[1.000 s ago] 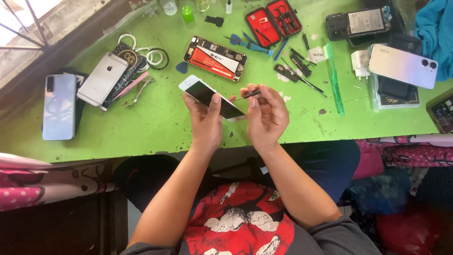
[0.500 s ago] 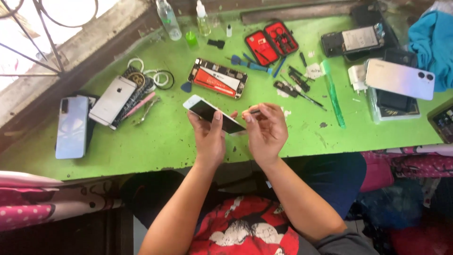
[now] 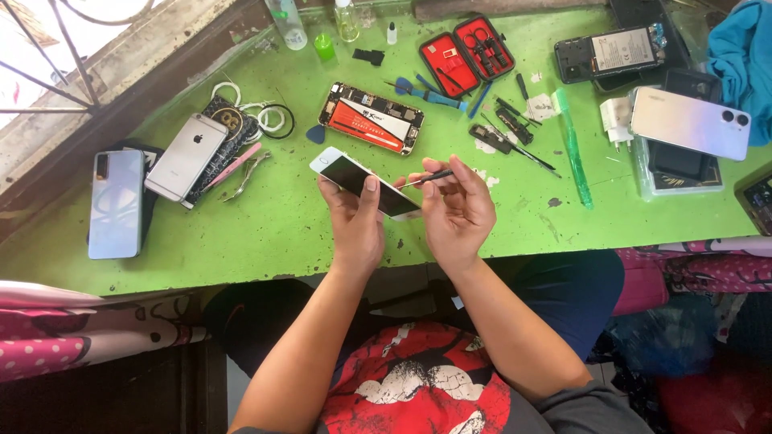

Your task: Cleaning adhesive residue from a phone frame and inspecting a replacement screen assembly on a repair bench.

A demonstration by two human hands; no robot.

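Phone screen panel (image 3: 366, 182): white-edged, dark glass, tilted above the green workbench (image 3: 265, 233), near its front edge.
My left hand (image 3: 354, 221): grips the panel, thumb pressed on the glass.
My right hand (image 3: 458, 210): pinches thin black tweezers (image 3: 429, 178), tip at the panel's edge.
Behind: opened phone body (image 3: 371, 117).

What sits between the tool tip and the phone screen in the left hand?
Nothing visible. The right hand holds the thin tool with its tip just above the phone screen held in the left hand; no object lies in the gap between them.
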